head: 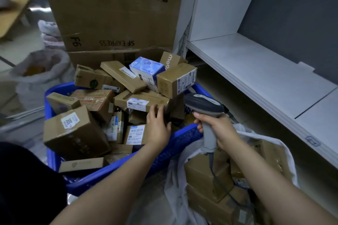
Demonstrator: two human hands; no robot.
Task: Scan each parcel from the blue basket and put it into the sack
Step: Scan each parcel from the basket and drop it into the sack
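White shelf (256, 71) behind, right hand (217, 128) gripping scanner (204, 107), left hand (157, 128) on parcel (144, 101)

A parcel sorting depot: courier-labelled parcels (140, 101) heaped in a blue basket (113, 168), stacked shipping cartons (113, 9), white shelving (256, 71).

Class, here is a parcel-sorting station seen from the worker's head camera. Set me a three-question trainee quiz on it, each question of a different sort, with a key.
1. True or false: the right hand holds the barcode scanner.
2. Where does the left hand rest?
A. in the sack
B. on parcels in the blue basket
C. on the white shelf
3. Fill in: the sack beside the basket already holds several cardboard ____.

Key
1. True.
2. B: its fingers lie against a flat brown parcel with a white label.
3. Boxes.
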